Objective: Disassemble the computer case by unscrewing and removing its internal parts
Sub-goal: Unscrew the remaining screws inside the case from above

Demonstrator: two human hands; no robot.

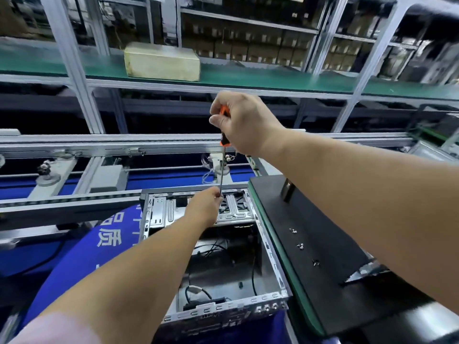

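Over the open computer case, head cam view: the right hand was curled tight around the orange-and-black handle of a screwdriver, holding it upright with the shaft pointing straight down. The left hand reached in and pinched the lower end of the shaft between its fingertips, right at the silver drive bracket at the far end of the case. The case itself sat with its side off, black cables loose inside, just left of a black tabletop with a green edge. A few small screws lay scattered on that tabletop. A yellowish box sat on the green shelf behind.
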